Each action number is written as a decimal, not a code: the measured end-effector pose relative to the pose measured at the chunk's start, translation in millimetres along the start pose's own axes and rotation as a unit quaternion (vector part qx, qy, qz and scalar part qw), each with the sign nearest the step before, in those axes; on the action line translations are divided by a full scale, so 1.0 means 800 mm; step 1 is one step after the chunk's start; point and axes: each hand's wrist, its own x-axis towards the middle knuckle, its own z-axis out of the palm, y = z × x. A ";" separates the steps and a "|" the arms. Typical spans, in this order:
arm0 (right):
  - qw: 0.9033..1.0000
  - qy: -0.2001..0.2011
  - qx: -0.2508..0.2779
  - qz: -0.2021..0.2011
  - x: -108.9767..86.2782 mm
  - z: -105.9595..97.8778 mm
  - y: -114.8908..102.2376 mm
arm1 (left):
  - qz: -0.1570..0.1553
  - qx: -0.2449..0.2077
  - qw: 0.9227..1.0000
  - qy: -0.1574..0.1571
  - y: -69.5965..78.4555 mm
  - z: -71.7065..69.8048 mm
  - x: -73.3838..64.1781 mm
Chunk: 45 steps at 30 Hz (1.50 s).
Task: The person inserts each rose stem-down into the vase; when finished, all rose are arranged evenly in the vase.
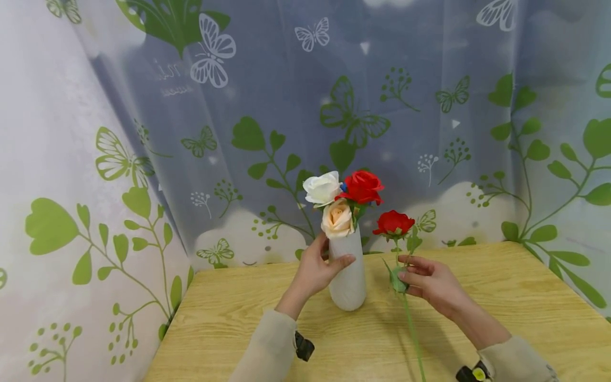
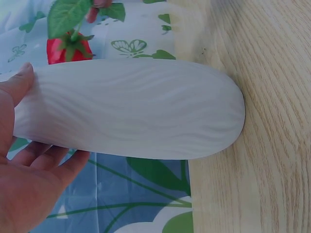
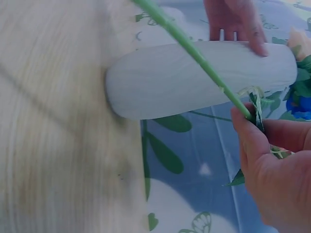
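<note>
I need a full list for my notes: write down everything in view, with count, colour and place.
vase: one, white, standing upright on the table, near its back edge
roses in the vase: three, one white, one peach, one red, heads clustered above the vase mouth
loose rose: one, red with a long green stem, held just right of the vase, stem end reaching down toward the table's near edge
table: one, light wood grain
curtain: one, pale with green leaf and butterfly print, behind and left of the table
left hand: one, fingers wrapped around the vase's upper part
right hand: one, fingers pinching the loose rose's stem at a leaf
</note>
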 end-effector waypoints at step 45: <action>0.835 0.030 0.452 -0.312 0.001 -0.055 -0.137 | -0.006 0.004 1.000 -0.001 0.002 0.000 -0.001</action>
